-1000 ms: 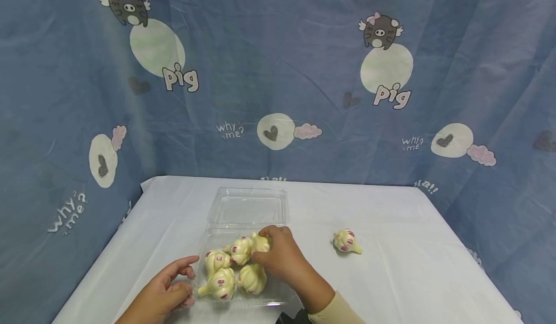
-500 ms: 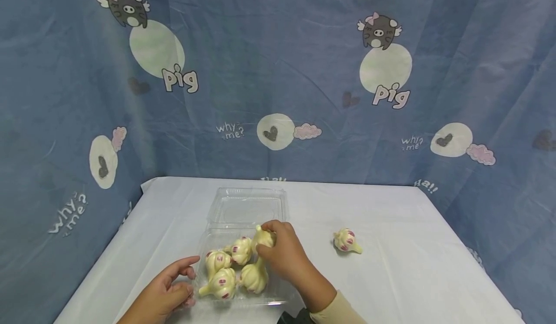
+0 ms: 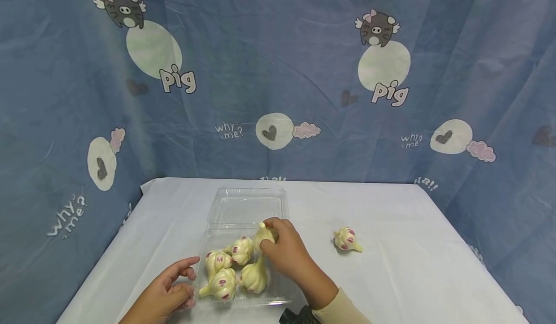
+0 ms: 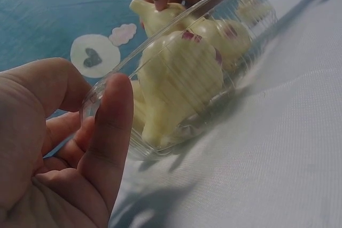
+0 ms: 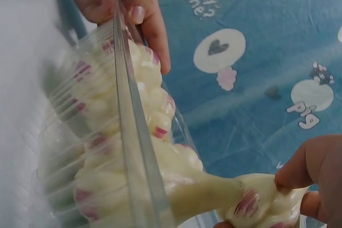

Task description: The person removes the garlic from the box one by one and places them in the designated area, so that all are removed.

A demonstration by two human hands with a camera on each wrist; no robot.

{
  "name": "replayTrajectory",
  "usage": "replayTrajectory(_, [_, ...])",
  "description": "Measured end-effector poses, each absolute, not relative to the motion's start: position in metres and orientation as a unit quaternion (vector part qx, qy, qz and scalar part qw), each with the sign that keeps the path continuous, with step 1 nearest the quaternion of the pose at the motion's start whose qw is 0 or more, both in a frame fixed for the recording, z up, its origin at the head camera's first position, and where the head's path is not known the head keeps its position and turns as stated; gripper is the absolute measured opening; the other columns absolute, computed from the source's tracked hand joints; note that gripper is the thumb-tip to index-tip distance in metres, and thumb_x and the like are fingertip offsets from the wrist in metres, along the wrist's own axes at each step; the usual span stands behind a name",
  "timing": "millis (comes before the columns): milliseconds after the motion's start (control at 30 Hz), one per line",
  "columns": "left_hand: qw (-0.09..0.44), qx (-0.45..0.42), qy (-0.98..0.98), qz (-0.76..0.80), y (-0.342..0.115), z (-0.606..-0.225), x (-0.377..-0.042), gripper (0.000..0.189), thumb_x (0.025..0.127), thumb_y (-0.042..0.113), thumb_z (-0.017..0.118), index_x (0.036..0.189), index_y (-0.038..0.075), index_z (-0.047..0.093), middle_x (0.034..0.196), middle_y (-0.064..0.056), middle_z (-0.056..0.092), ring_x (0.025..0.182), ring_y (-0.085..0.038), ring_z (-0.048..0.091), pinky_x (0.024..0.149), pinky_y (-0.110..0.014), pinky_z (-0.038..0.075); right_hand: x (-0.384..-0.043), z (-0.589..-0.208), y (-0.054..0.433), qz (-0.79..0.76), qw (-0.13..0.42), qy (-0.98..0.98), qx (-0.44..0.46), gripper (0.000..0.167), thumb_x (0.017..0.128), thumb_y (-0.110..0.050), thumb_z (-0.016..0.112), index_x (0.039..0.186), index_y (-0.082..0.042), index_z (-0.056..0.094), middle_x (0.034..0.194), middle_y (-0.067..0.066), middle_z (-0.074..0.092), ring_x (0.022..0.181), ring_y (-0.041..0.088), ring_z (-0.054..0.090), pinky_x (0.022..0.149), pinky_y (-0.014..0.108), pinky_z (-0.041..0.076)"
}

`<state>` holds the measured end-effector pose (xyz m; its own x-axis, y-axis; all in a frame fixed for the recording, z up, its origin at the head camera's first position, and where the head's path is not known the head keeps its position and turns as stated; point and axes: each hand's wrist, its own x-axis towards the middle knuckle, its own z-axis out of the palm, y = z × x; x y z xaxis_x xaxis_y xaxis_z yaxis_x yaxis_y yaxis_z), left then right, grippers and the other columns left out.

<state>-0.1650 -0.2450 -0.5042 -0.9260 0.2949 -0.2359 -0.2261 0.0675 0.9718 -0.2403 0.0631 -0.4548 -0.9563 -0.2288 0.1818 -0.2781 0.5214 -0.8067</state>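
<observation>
In the head view a clear plastic clamshell container (image 3: 278, 299) lies with several garlic bulbs in its base, pale yellow with purple-red streaks. My right hand (image 3: 286, 249) pinches one garlic bulb (image 3: 262, 237) between thumb and fingers at the base's far right corner, its stem pointing up. Below it rests another garlic bulb (image 3: 254, 278). At the left side, thumb and index of my left hand (image 3: 162, 290) hold the container's rim; the left wrist view shows the clear rim (image 4: 91, 100) between them. In the right wrist view the held bulb (image 5: 262, 198) is beside a bulb's stem.
The container's lid (image 3: 247, 208) lies folded back behind the base. One loose garlic bulb (image 3: 346, 239) is on the white-covered table (image 3: 412, 266) to the right. A blue printed curtain (image 3: 304, 63) hangs behind and at both sides.
My right hand has moved the pinched garlic bulb slightly away and upward, turning its stem more upright. More of the bulb below it now shows. My left hand has stayed at the rim.
</observation>
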Motion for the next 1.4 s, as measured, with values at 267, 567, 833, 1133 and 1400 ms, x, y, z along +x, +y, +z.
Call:
replayTrajectory(267, [0.191,0.031,0.706,0.682,-0.245,-0.504,-0.165,0.077,0.104,0.012,0.061,0.164,-0.003,0.016,0.124,-0.014,0.037,0.075,-0.010,0.054,0.082,-0.036,0.060,-0.241,-0.453,0.066,0.470,0.039,-0.870,0.143,0.039,0.083,-0.011,0.062,0.121,-0.009,0.070,0.113,0.007,0.061,0.096,0.019,0.055,0.082,0.035,0.047])
replayTrajectory(567, [0.195,0.032,0.705,0.682,-0.246,-0.505,-0.166,0.077,0.105,0.013,0.059,0.164,-0.004,0.014,0.126,-0.016,0.037,0.075,-0.012,0.054,0.082,-0.037,0.059,-0.242,-0.451,0.073,0.480,0.026,-0.867,0.130,0.039,0.086,-0.014,0.059,0.124,-0.014,0.070,0.118,0.006,0.062,0.098,0.019,0.057,0.083,0.038,0.049])
replayTrajectory(833, [0.193,0.027,0.709,0.678,-0.247,-0.508,-0.167,0.076,0.104,0.012,0.059,0.164,-0.004,0.015,0.127,-0.017,0.038,0.075,-0.013,0.056,0.082,-0.038,0.060,-0.245,-0.446,0.083,0.495,0.022,-0.862,0.104,0.039,0.084,-0.014,0.060,0.122,-0.014,0.071,0.118,0.008,0.062,0.091,0.019,0.056,0.071,0.033,0.050])
replayTrajectory(1133, [0.200,0.035,0.710,0.675,-0.249,-0.508,-0.167,0.078,0.106,0.017,0.060,0.164,-0.005,0.013,0.126,-0.017,0.039,0.078,-0.014,0.058,0.086,-0.040,0.060,-0.245,-0.450,0.096,0.510,0.034,-0.855,0.086,0.041,0.081,-0.011,0.062,0.121,-0.010,0.070,0.118,0.013,0.061,0.091,0.020,0.057,0.072,0.032,0.052])
replayTrajectory(1400, [0.201,0.018,0.706,0.679,-0.246,-0.507,-0.166,0.078,0.104,0.014,0.061,0.164,-0.003,0.015,0.126,-0.016,0.038,0.078,-0.015,0.058,0.086,-0.040,0.061,-0.242,-0.454,0.102,0.573,0.028,-0.816,0.071,0.038,0.087,-0.009,0.061,0.123,-0.010,0.072,0.120,0.014,0.060,0.092,0.021,0.060,0.070,0.026,0.061])
